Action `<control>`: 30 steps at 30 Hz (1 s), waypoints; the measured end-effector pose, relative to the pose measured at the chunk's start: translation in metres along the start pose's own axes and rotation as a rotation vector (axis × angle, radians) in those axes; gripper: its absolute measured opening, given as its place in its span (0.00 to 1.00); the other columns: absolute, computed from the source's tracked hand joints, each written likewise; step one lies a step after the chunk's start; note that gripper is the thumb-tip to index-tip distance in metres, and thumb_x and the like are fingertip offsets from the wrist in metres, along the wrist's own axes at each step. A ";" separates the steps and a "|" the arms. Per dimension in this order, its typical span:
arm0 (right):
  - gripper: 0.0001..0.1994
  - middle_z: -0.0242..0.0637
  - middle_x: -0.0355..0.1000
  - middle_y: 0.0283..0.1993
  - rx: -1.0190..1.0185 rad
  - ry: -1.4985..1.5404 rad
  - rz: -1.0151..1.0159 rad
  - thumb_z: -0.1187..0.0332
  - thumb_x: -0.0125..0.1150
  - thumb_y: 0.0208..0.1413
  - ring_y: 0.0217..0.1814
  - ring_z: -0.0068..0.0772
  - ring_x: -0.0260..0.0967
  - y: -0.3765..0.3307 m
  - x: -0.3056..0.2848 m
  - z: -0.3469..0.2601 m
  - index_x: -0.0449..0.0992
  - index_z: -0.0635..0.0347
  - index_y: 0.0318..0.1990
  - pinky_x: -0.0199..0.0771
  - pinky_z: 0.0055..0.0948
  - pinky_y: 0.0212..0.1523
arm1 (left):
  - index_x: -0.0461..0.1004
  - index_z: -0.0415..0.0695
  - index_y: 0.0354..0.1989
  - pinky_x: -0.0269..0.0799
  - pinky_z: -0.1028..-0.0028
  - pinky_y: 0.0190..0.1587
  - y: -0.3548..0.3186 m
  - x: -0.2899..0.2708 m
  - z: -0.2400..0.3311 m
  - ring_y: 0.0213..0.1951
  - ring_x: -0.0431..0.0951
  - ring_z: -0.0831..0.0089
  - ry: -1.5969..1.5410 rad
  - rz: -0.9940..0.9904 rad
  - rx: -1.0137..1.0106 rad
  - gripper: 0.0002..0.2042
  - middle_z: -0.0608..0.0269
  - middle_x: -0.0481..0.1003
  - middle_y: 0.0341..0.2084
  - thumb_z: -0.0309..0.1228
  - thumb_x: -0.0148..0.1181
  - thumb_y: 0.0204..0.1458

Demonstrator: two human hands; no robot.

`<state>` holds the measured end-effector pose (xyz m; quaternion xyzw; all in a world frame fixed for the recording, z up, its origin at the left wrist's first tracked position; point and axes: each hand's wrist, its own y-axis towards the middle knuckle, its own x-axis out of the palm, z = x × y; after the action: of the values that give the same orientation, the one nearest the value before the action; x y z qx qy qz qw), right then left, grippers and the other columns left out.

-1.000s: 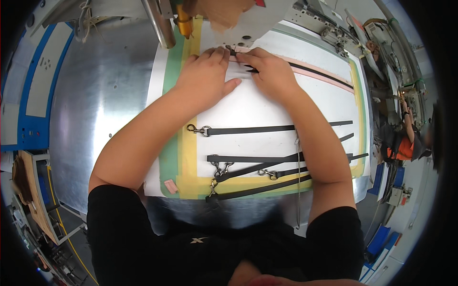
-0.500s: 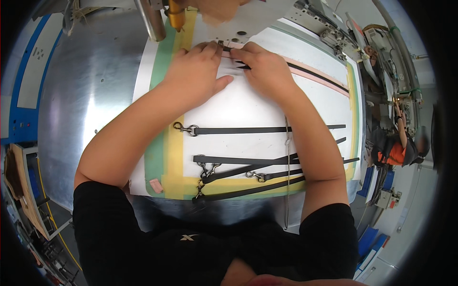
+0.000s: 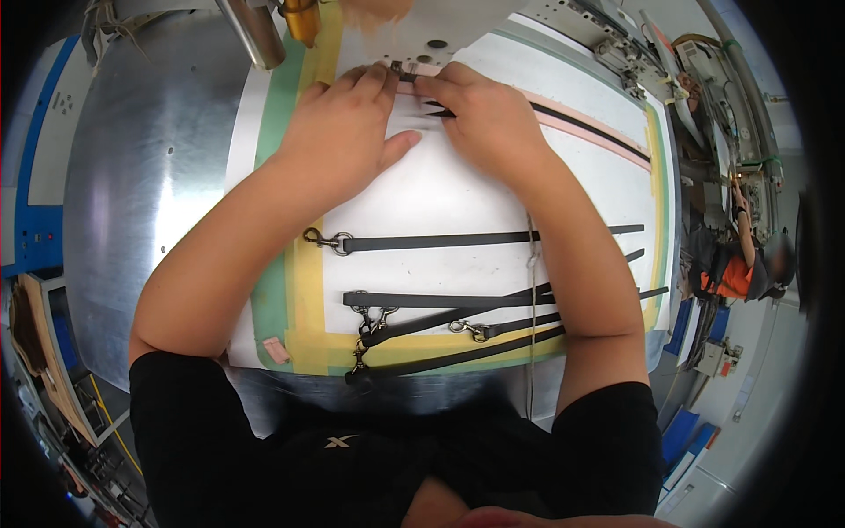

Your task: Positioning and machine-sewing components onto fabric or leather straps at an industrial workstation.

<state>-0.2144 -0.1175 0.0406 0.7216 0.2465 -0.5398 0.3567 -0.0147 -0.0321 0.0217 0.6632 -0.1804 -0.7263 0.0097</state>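
My left hand (image 3: pixel 343 128) lies with its fingers stretched forward and its thumb apart. Its fingertips touch the near end of a black strap (image 3: pixel 585 128), by a small dark metal fitting (image 3: pixel 396 68). The strap runs off to the right between two pink strips. My right hand (image 3: pixel 493 119) is closed around a black two-pointed tool (image 3: pixel 437 108) that looks like thread snips. Its forefinger presses on the strap near the fitting. Between my forearms and nearer to me lie several black straps (image 3: pixel 431 242) with metal snap hooks (image 3: pixel 324 238).
Above my hands hangs a white machine head (image 3: pixel 466 22), with a brass-coloured part (image 3: pixel 302 22) and a metal post (image 3: pixel 255 40). A white board (image 3: pixel 396 194) with green and yellow tape edges lies on the metal table (image 3: pixel 132 167). A thin cord (image 3: pixel 532 308) hangs in front. Another person (image 3: pixel 735 264) is far right.
The view has shifted slightly, so the board and straps sit a little farther left and lower at the left. Both hands keep nearly the same hold at the strap end.
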 end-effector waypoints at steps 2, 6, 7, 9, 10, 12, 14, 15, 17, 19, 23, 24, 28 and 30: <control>0.19 0.35 0.76 0.46 0.005 0.005 -0.010 0.76 0.58 0.55 0.45 0.44 0.80 0.001 -0.001 -0.001 0.83 0.50 0.54 0.80 0.43 0.45 | 0.69 0.34 0.68 0.69 0.57 0.65 0.000 -0.002 -0.001 0.64 0.73 0.54 -0.012 0.005 0.006 0.35 0.47 0.71 0.66 0.51 0.61 0.63; 0.19 0.35 0.76 0.46 0.009 0.004 -0.010 0.76 0.59 0.54 0.45 0.44 0.80 0.002 0.002 0.000 0.83 0.50 0.54 0.80 0.43 0.45 | 0.69 0.34 0.68 0.69 0.57 0.64 0.000 0.002 -0.002 0.64 0.74 0.54 -0.028 0.024 0.002 0.34 0.46 0.72 0.65 0.51 0.61 0.63; 0.19 0.35 0.76 0.46 0.009 0.003 -0.013 0.76 0.59 0.54 0.45 0.44 0.80 0.001 0.003 0.001 0.83 0.50 0.54 0.80 0.43 0.45 | 0.69 0.34 0.68 0.69 0.57 0.64 0.001 0.001 -0.001 0.63 0.74 0.54 -0.031 0.019 0.002 0.34 0.46 0.72 0.65 0.51 0.61 0.63; 0.20 0.35 0.76 0.46 -0.006 0.036 0.017 0.76 0.58 0.54 0.46 0.44 0.80 -0.001 0.003 0.003 0.82 0.50 0.54 0.80 0.43 0.45 | 0.69 0.34 0.68 0.70 0.57 0.64 0.001 -0.001 -0.001 0.63 0.75 0.54 -0.032 0.012 0.000 0.34 0.46 0.72 0.65 0.51 0.61 0.63; 0.20 0.35 0.76 0.46 -0.007 0.037 0.015 0.76 0.58 0.54 0.46 0.44 0.80 -0.001 0.003 0.002 0.82 0.50 0.54 0.80 0.43 0.45 | 0.69 0.34 0.68 0.70 0.57 0.64 0.001 -0.002 -0.001 0.63 0.75 0.54 -0.024 0.002 -0.003 0.34 0.47 0.73 0.65 0.51 0.61 0.63; 0.20 0.35 0.76 0.46 0.009 0.024 -0.010 0.76 0.58 0.55 0.47 0.43 0.79 0.000 0.001 0.000 0.82 0.50 0.54 0.80 0.43 0.45 | 0.69 0.34 0.68 0.70 0.57 0.64 0.000 -0.002 -0.001 0.62 0.76 0.54 -0.018 -0.010 -0.005 0.35 0.47 0.73 0.64 0.51 0.61 0.63; 0.20 0.34 0.76 0.46 0.007 0.020 -0.007 0.76 0.58 0.55 0.47 0.43 0.79 0.001 0.002 0.000 0.82 0.50 0.54 0.80 0.43 0.45 | 0.69 0.34 0.68 0.70 0.57 0.64 0.000 -0.003 -0.001 0.62 0.76 0.54 -0.011 -0.010 -0.008 0.34 0.47 0.73 0.64 0.51 0.61 0.63; 0.19 0.34 0.76 0.46 0.004 0.015 -0.004 0.76 0.58 0.55 0.47 0.43 0.79 0.001 0.002 0.000 0.82 0.50 0.54 0.80 0.43 0.46 | 0.69 0.34 0.68 0.70 0.57 0.64 0.000 -0.002 -0.001 0.62 0.76 0.54 -0.011 -0.010 -0.008 0.34 0.47 0.73 0.64 0.51 0.61 0.63; 0.19 0.34 0.76 0.46 0.002 0.020 -0.003 0.76 0.58 0.55 0.47 0.43 0.79 0.000 0.002 0.002 0.82 0.50 0.54 0.80 0.42 0.46 | 0.69 0.34 0.67 0.70 0.57 0.64 0.000 0.000 -0.001 0.62 0.76 0.55 -0.019 0.028 0.003 0.34 0.47 0.73 0.64 0.51 0.61 0.63; 0.20 0.34 0.76 0.47 -0.001 0.024 -0.004 0.76 0.58 0.55 0.48 0.43 0.79 -0.001 0.002 0.002 0.82 0.50 0.54 0.80 0.42 0.46 | 0.69 0.34 0.68 0.70 0.58 0.63 0.000 0.001 0.000 0.62 0.76 0.55 -0.015 0.029 -0.001 0.34 0.48 0.73 0.64 0.51 0.61 0.63; 0.20 0.34 0.77 0.48 0.017 0.015 -0.024 0.76 0.58 0.55 0.48 0.43 0.79 0.000 0.003 -0.001 0.82 0.49 0.55 0.80 0.43 0.47 | 0.69 0.35 0.68 0.70 0.57 0.64 -0.001 -0.004 0.001 0.63 0.76 0.55 -0.026 -0.013 -0.023 0.34 0.48 0.73 0.65 0.51 0.61 0.63; 0.21 0.34 0.77 0.48 0.016 0.023 -0.024 0.76 0.58 0.55 0.49 0.43 0.79 0.000 0.002 0.000 0.82 0.49 0.56 0.80 0.44 0.48 | 0.69 0.35 0.68 0.70 0.57 0.64 0.000 -0.004 0.001 0.63 0.76 0.55 -0.025 -0.010 -0.025 0.34 0.48 0.73 0.65 0.51 0.61 0.63; 0.21 0.35 0.77 0.49 0.030 0.020 -0.026 0.76 0.57 0.55 0.49 0.44 0.79 0.000 0.000 -0.004 0.82 0.49 0.56 0.80 0.44 0.48 | 0.68 0.35 0.69 0.69 0.57 0.64 -0.001 -0.008 0.002 0.65 0.74 0.55 -0.027 -0.076 -0.049 0.35 0.48 0.72 0.66 0.52 0.59 0.64; 0.20 0.36 0.77 0.49 0.047 -0.020 -0.032 0.76 0.57 0.56 0.49 0.44 0.80 -0.002 -0.005 -0.004 0.83 0.48 0.56 0.80 0.44 0.49 | 0.68 0.35 0.70 0.68 0.57 0.65 0.002 -0.012 0.003 0.65 0.73 0.56 -0.003 -0.105 -0.056 0.35 0.49 0.72 0.66 0.53 0.58 0.64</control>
<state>-0.2148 -0.1129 0.0459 0.7203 0.2420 -0.5582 0.3333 -0.0170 -0.0298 0.0336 0.6702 -0.1249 -0.7315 -0.0098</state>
